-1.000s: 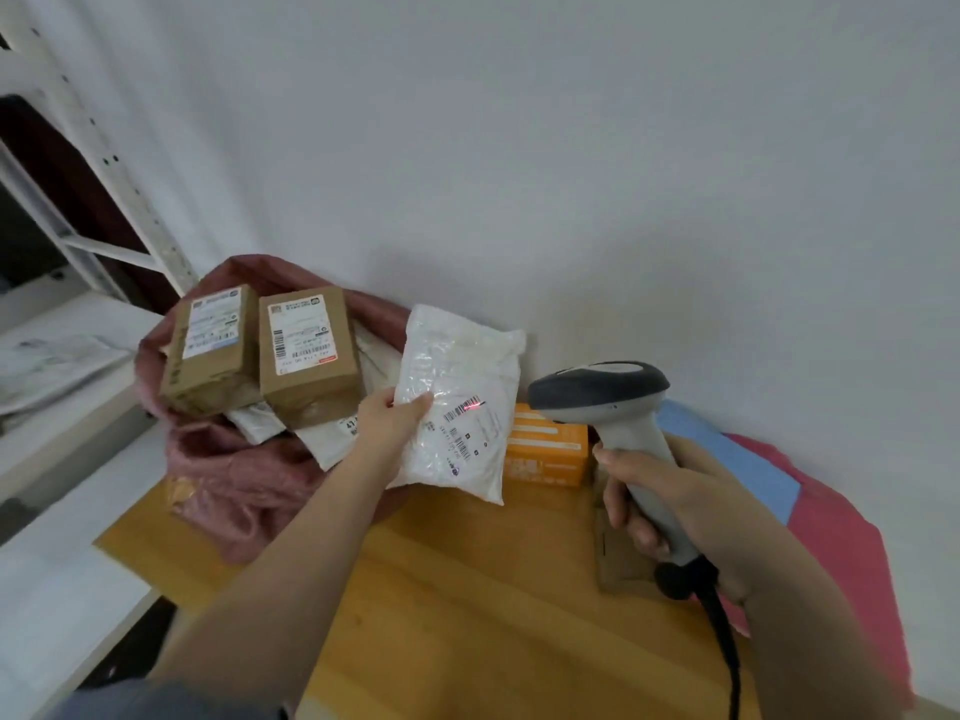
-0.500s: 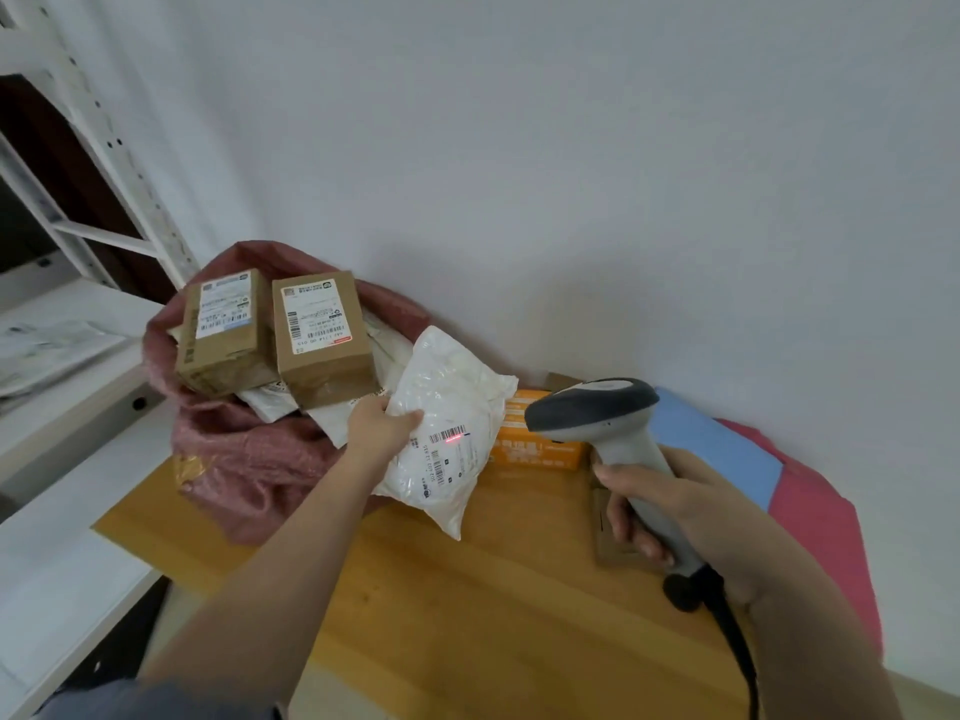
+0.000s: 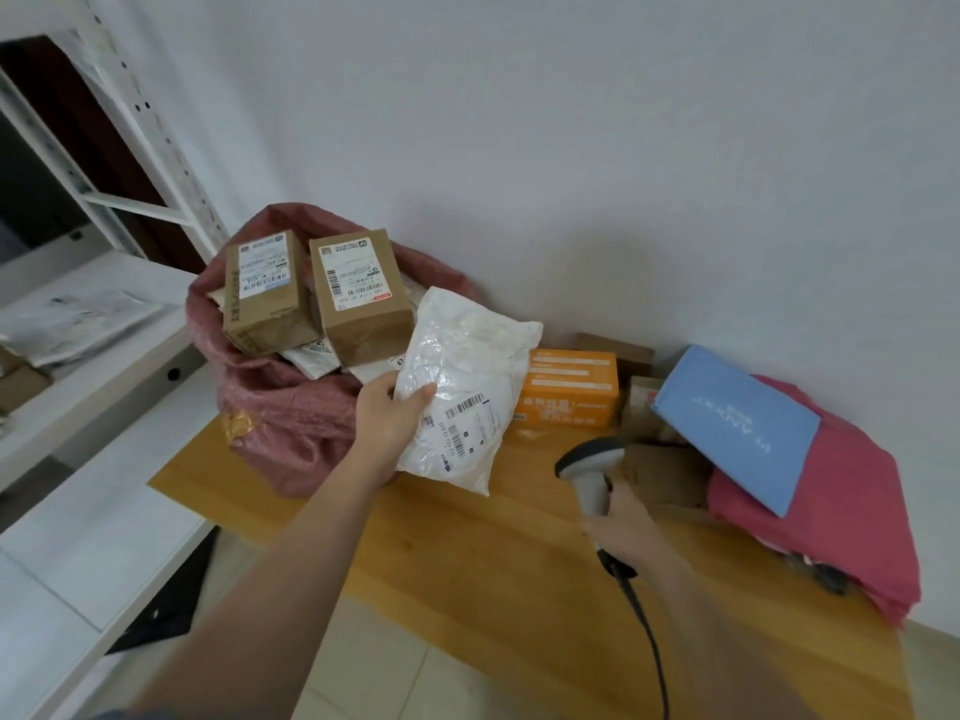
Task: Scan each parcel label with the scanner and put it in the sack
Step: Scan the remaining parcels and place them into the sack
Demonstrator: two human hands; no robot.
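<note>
A wooden desk is standing against the white wall in front of me. To my left, a white metal shelving unit is holding some flat plastic-wrapped items, too blurred for me to identify. Pale floor tiles are showing below the desk's near edge.

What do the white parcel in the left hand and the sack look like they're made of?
White parcel: thin glossy plastic film, likely a poly mailer; it crinkles, catches highlights and bulges softly where the left hand grips it. Sack: dull pinkish-red, probably woven plastic; its surface looks finely textured and it slumps in stiff folds around the cardboard boxes.
</note>
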